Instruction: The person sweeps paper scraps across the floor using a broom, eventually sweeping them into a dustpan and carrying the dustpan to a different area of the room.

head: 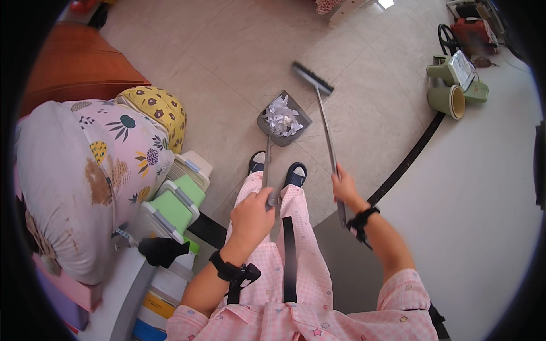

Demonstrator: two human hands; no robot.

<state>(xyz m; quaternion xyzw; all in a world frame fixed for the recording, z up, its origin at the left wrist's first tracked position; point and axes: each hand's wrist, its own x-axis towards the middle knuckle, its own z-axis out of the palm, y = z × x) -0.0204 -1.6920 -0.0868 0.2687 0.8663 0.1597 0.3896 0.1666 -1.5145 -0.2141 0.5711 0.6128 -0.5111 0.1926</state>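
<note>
My left hand (254, 215) grips the top of the grey handle (267, 164) of a long-handled dustpan (303, 120). A heap of torn white paper scraps (282, 117) lies in the pan, ahead of my feet. My right hand (344, 187) is closed around the grey stick (326, 123) of a broom. The broom head (313, 78), with dark bristles, is tilted beyond the pan on its far right side, apart from it. Whether the bristles touch the floor I cannot tell.
Pale tiles (222, 55) cover the floor. On the left a large patterned fabric bundle (128, 140) stands beside green-lidded storage boxes (175, 209) and an orange-brown wooden cabinet (85, 59). Along the white wall (460, 204) at right are a green bin (445, 101) and a red case (471, 36).
</note>
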